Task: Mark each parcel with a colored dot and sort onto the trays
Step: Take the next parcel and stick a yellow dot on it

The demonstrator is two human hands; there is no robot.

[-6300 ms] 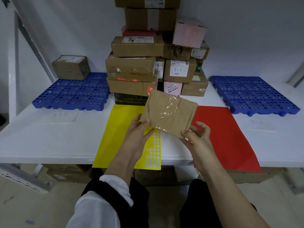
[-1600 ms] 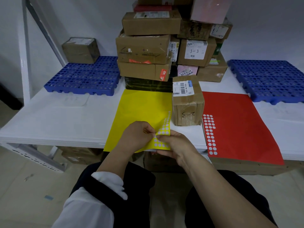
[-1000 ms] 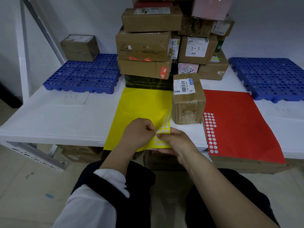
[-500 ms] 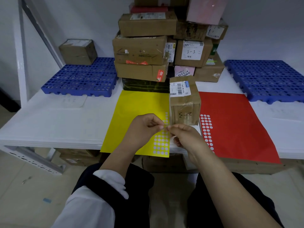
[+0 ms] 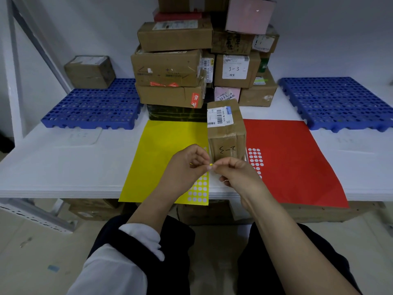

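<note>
Change: yellow dot (image 5: pixel 210 165) lifted off yellow sheet (image 5: pixel 165 150) | Fingers: curled, dot pinched between left hand (image 5: pixel 187 167) and right hand (image 5: pixel 238 175) | Parcel (image 5: pixel 226 133): upright on desk (image 5: pixel 63 167) just behind hands, no dot seen | Next: dot judged due on parcel

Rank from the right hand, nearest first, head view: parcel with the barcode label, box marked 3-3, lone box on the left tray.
1. Barcode parcel: just beyond the right hand.
2. 3-3 box: in the stack behind.
3. Lone box: far left, on the blue tray.
</note>
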